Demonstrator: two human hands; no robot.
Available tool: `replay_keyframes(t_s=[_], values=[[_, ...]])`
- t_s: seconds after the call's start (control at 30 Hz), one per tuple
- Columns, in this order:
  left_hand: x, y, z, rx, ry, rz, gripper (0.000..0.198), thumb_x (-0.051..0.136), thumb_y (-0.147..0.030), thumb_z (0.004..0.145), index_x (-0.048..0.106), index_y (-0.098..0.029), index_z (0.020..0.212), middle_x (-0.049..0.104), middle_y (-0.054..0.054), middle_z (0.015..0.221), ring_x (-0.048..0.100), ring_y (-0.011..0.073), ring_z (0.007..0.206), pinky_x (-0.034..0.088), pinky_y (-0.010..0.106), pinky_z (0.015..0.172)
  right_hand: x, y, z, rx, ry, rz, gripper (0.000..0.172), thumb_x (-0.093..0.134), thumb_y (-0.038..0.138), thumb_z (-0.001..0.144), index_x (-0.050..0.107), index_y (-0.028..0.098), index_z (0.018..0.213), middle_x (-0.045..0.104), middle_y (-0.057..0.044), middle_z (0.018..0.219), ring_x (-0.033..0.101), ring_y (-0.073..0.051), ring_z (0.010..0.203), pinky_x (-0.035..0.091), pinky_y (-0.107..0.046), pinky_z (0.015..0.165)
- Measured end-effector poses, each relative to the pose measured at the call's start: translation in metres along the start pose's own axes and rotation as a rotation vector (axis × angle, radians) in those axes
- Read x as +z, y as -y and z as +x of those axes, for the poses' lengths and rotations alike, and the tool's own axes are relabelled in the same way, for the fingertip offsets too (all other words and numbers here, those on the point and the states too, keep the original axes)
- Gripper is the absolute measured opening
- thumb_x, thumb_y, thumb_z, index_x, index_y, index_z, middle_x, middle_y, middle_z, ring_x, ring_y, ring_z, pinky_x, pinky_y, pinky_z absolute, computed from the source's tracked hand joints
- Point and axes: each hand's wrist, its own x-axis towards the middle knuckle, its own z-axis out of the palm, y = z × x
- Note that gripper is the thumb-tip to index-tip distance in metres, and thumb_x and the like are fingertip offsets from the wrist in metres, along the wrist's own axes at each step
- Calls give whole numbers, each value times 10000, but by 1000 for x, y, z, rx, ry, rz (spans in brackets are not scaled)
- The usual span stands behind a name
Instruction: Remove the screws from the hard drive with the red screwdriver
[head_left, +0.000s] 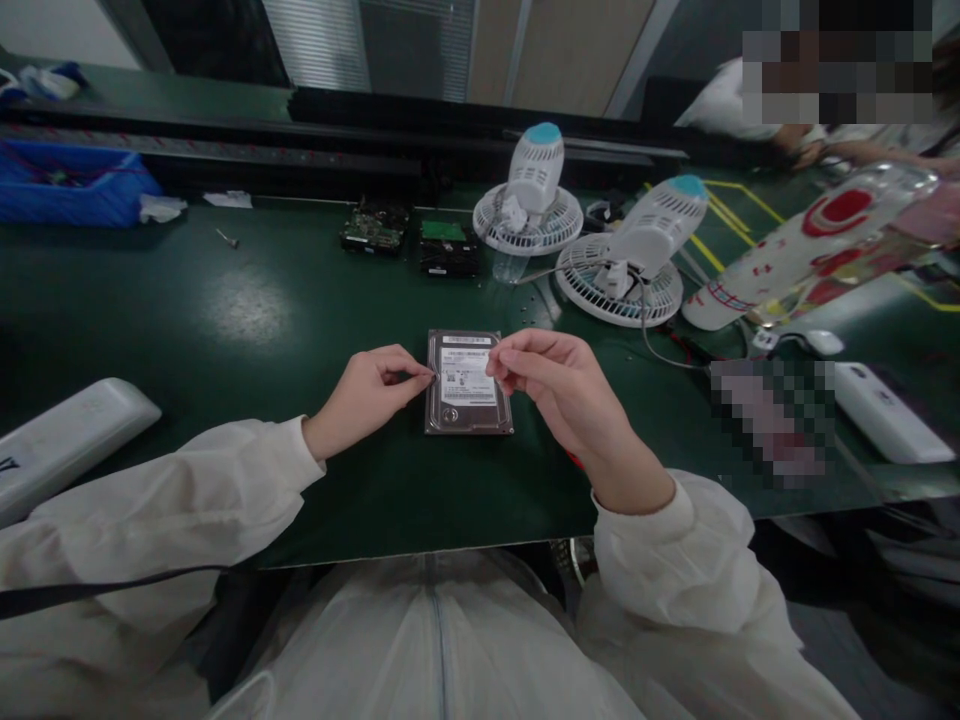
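A silver hard drive with a white printed label lies flat on the green tabletop in front of me. At its left edge, my left hand has thumb and fingertips closed in a pinch against the casing. My right hand is over the drive's right side, thumb and forefinger pressed together. Whatever is in that pinch, if anything, is too small to make out. The right fingers cover part of the drive's right edge.
Two hard drives with bare circuit boards lie farther back. White fans rest face down beyond my right hand. Small screws are scattered nearby. A blue bin stands far left; another person's arm shows far right.
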Motion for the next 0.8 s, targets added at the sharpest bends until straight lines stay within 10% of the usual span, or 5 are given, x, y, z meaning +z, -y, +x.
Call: replay_keyframes(t_s=[0.8], values=[[-2,-13,8,-270,9,-8,249,753,-392,771,806,-161,848,758,41,752,569,106,539,460,228,511,2,2,-3,-39,-33,19,69,757,234,760,749,165,755,691,-2,710,586,-83,675,427,-204,597]])
